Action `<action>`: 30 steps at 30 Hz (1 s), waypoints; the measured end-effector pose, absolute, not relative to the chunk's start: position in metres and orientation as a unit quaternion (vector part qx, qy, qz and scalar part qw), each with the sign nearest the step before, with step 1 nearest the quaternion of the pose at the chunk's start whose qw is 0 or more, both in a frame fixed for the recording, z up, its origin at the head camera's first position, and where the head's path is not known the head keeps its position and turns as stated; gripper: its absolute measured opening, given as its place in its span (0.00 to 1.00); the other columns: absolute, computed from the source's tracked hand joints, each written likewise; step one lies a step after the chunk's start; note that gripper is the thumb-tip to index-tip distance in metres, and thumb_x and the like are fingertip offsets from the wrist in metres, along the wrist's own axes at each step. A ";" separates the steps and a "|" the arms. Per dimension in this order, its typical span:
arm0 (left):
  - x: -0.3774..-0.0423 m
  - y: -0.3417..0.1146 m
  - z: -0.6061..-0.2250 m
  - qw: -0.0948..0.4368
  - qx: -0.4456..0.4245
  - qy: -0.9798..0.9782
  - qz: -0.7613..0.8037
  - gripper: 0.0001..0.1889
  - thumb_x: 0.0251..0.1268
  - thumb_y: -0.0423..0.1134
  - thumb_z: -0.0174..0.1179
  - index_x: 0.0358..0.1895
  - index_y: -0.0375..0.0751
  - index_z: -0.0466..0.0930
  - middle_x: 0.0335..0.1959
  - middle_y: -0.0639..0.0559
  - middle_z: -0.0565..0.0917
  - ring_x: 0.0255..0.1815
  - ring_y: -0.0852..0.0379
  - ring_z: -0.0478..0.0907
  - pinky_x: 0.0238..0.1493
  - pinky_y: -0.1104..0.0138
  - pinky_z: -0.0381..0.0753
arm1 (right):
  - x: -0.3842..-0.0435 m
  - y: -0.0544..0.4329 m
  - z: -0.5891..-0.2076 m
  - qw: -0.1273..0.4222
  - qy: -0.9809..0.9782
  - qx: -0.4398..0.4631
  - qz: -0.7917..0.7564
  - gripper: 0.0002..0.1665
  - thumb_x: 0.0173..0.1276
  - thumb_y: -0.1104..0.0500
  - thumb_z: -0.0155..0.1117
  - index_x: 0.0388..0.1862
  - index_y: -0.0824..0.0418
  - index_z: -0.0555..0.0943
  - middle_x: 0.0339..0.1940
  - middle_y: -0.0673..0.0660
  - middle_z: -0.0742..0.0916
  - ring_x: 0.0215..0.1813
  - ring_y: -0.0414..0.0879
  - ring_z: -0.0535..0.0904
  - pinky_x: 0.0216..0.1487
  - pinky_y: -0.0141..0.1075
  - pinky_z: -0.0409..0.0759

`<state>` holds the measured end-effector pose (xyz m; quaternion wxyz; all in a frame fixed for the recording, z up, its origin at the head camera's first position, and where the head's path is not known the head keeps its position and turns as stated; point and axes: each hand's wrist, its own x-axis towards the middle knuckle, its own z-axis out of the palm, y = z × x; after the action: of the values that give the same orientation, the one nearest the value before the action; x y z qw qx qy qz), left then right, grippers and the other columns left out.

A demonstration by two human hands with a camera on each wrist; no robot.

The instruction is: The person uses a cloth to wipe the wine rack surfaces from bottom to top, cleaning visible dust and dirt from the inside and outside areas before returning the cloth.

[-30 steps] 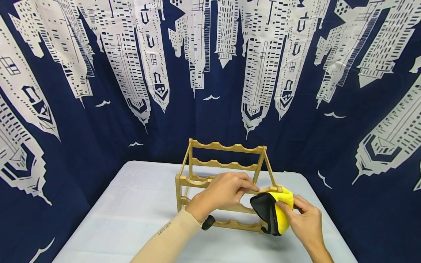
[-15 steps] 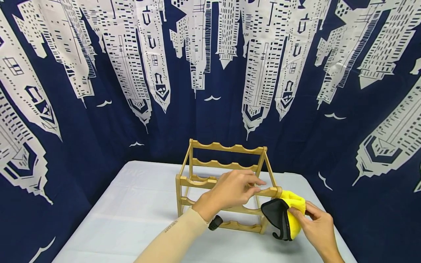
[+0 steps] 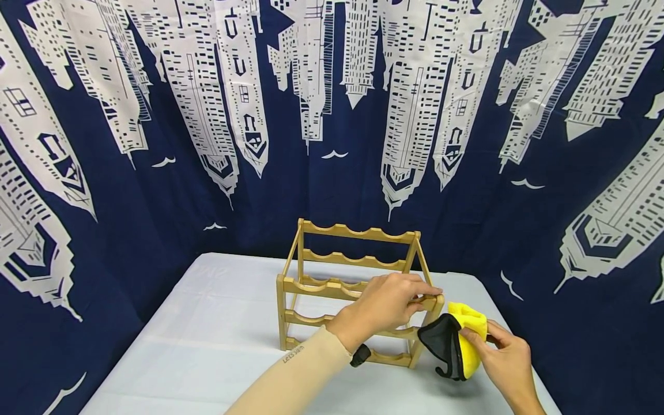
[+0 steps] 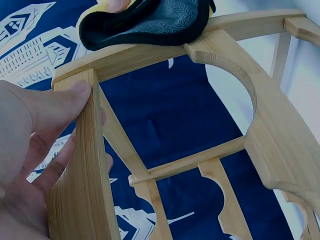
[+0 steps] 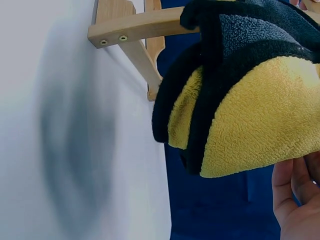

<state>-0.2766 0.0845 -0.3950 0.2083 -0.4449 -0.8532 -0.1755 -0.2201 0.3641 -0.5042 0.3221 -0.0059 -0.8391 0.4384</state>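
A light wooden bottle rack (image 3: 334, 290) with scalloped rails stands upright on the table. My left hand (image 3: 384, 301) grips its front top rail near the right corner; in the left wrist view the thumb (image 4: 75, 97) lies on one side of the wood and fingers show behind it. Just right of the rack, a folded microfiber cloth (image 3: 474, 351), yellow outside and dark grey inside with black edging, is pinched by my right hand (image 3: 509, 356). The cloth (image 5: 265, 115) hangs above the table in the right wrist view, hiding part of the rack's side.
A white cloth covers the table (image 3: 171, 346); its right edge runs close by my right hand. Behind and around it hangs a dark blue curtain (image 3: 342, 184) printed with white upside-down buildings. A black strap (image 3: 360, 355) shows at my left wrist.
The cloth has moved right, off the rack's corner, with my right hand. My left hand has slid right along the top rail, from its middle part to the corner.
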 end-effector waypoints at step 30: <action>-0.257 0.028 -0.411 0.270 -0.474 -0.803 -0.241 0.30 0.60 0.17 0.76 0.57 0.57 0.96 0.47 0.66 0.95 0.32 0.71 0.80 0.27 0.87 0.59 | -0.219 0.353 -0.512 0.311 -0.844 -0.017 0.437 0.14 0.67 0.63 0.92 0.50 0.60 0.99 0.45 0.36 0.96 0.43 0.25 0.86 0.47 0.14 0.82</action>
<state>-0.2570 0.0279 -0.4110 0.2699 -0.4744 -0.8025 -0.2410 -0.2186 0.3526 -0.5123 0.3112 -0.0171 -0.8440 0.4366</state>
